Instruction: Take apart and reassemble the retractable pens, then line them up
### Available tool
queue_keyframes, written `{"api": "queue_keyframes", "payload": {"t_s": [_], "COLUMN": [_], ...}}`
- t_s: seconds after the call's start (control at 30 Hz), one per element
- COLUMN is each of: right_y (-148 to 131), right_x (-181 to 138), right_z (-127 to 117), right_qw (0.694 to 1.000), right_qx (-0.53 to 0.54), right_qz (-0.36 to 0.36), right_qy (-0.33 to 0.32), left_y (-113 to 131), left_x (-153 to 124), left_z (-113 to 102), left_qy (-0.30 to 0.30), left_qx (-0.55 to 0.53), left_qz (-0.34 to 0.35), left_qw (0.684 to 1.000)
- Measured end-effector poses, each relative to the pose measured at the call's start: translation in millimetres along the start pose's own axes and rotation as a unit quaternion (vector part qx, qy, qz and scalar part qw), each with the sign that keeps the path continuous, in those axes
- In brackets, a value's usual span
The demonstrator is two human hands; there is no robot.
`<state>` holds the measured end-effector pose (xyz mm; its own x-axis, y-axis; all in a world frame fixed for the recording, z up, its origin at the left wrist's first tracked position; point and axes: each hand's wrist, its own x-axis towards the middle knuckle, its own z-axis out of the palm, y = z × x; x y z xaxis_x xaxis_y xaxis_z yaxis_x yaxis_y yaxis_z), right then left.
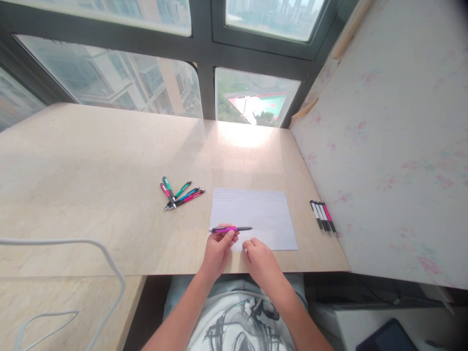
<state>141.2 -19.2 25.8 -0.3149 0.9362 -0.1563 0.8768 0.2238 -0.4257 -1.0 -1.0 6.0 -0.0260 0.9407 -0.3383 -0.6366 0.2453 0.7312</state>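
My left hand (220, 246) pinches a pink and black ballpoint pen (226, 229) by its barrel. The pen lies level above the paper, its thin point facing right. My right hand (259, 257) is closed just below the point, apart from the pen. Its fingertips are pressed together, and whatever they hold is too small or hidden to tell. Beneath both hands is a white sheet of paper (252, 209) with faint lines of writing along its top.
Several coloured pens (183, 195) lie in a loose pile left of the paper. To the right, a row of white pens (319, 215) and a pink pen (328, 214) lies by the wall (383, 170). A white cable (106, 251) crosses the lower left. Windows (256, 97) stand behind the table (109, 156).
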Motion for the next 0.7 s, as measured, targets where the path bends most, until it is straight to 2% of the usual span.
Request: {"api": "queue_keyframes", "payload": {"t_s": [0.1, 0.17, 0.23, 0.33, 0.43, 0.53, 0.7], "right_y": [11.9, 22.6, 31.8, 37.1, 31.7, 23.0, 16.6], "right_x": [-0.1, 2.0, 6.1, 13.5, 18.1, 18.6, 16.4], "right_z": [-7.3, -14.3, -19.6, -21.4, -19.6, -20.3, -23.5], "right_qw": [0.991, 0.968, 0.932, 0.859, 0.802, 0.788, 0.801], "right_qx": [0.132, 0.241, 0.34, 0.458, 0.53, 0.554, 0.545], "right_qz": [-0.018, -0.01, 0.034, 0.119, 0.146, 0.142, 0.138], "right_qy": [0.035, 0.072, 0.12, 0.196, 0.233, 0.227, 0.204], "left_y": [0.7, 1.0, 1.2, 1.3, 1.5, 1.7, 1.3], "left_x": [-0.7, -1.0, -1.0, -1.0, -1.1, -1.2, -1.1], "left_z": [0.8, 1.2, 1.3, 1.2, 1.2, 1.6, 1.8], "left_qy": [-0.001, -0.003, -0.005, -0.009, -0.009, -0.004, -0.004], "left_qx": [-0.001, -0.002, -0.003, -0.003, -0.002, -0.002, -0.003], "left_qz": [0.001, 0.001, 0.0, -0.002, -0.004, -0.004, -0.003], "left_qw": [1.0, 1.0, 1.0, 1.0, 1.0, 1.0, 1.0]}}
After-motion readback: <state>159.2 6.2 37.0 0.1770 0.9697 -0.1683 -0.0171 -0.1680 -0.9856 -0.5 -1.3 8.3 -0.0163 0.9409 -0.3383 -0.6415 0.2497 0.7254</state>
